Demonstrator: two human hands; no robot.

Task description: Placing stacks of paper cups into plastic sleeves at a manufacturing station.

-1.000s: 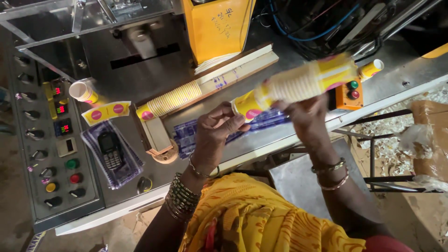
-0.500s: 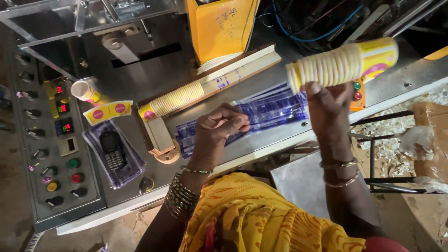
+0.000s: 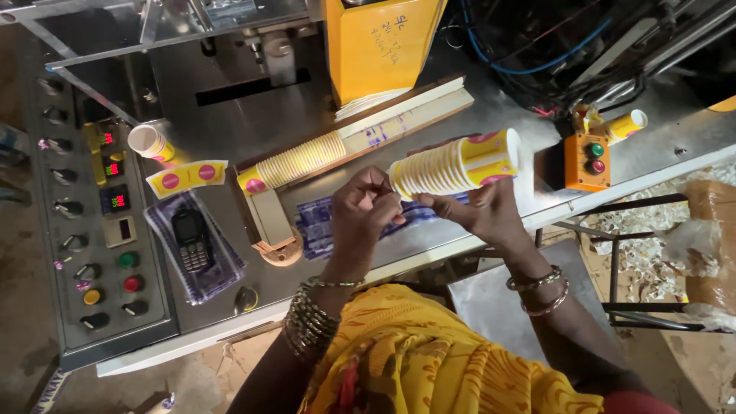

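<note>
Above the metal table, two hands, left hand and right hand, both clamped on one cup stack.

Over the grey metal tabletop, the right hand grips a lying stack of yellow paper cups from below, while the left hand pinches at the stack's near end with its fingertips. Behind that stack, a longer row of nested cups lies in a wooden trough. Left of the trough rest a single cup, a flat yellow cup blank and a black mobile phone. Right of the stack stands an orange button box.
</note>
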